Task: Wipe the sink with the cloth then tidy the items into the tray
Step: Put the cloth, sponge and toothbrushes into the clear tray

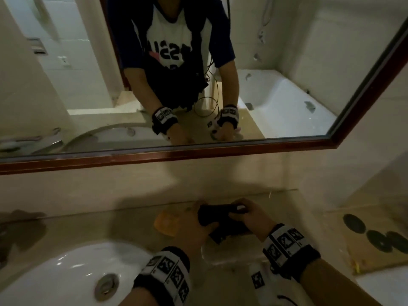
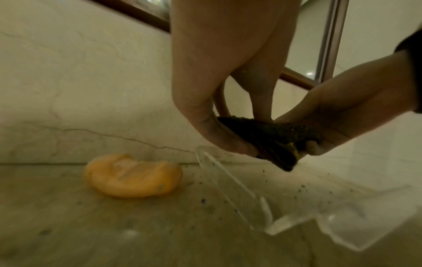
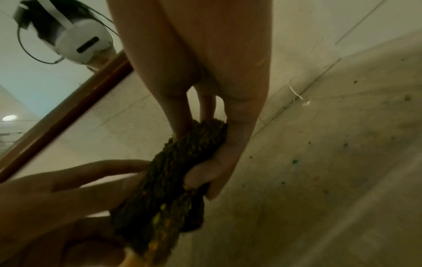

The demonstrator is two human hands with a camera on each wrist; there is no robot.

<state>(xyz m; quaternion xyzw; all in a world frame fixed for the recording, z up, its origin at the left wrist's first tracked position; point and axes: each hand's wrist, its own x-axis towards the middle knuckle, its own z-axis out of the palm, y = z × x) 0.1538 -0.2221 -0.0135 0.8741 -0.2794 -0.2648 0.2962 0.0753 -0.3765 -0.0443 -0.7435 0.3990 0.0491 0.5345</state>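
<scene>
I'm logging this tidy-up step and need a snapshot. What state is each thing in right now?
dark cloth: bunched, held above the tray by both hands
left hand: grips the cloth
right hand: grips the cloth
clear tray: on the counter, nothing visibly in it
orange sponge: lying on the counter, outside the tray
sink: no items in it, drain visible

No legible text; mirrored shirt print blurred, wristbands bear only square markers.

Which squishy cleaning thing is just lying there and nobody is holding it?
The orange sponge lies alone on the counter, left of the clear tray. The dark cloth is gripped by both the left hand and right hand.
</scene>
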